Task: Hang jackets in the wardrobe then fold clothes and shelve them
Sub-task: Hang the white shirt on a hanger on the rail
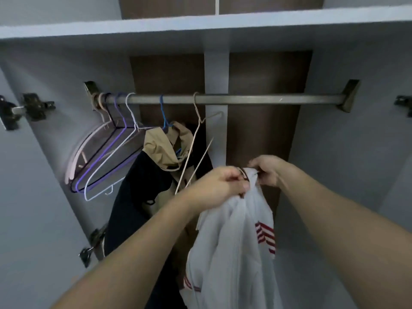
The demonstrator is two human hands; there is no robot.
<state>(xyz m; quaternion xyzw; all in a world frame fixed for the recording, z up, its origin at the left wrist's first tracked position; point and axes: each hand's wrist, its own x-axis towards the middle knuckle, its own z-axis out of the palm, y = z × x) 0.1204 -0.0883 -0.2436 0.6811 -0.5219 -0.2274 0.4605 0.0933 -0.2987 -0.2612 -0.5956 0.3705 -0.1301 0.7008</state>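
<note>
A white jacket [234, 246] with red stripes hangs down in front of me in the open wardrobe. My left hand [220, 186] grips its collar on the left side. My right hand [267, 170] pinches the collar on the right. A pale wire hanger [196, 139] dangles from the metal rail [267, 99] just above and left of my hands; its lower end runs behind my left hand. A dark jacket with a tan hood [156, 175] hangs on a blue hanger [163, 114] to the left.
Several empty hangers [104, 157] in pink, black, purple and white bunch at the rail's left end. A white shelf [200, 25] runs above the rail. Door hinges [35, 105] sit on the left panel. The rail's right half is bare.
</note>
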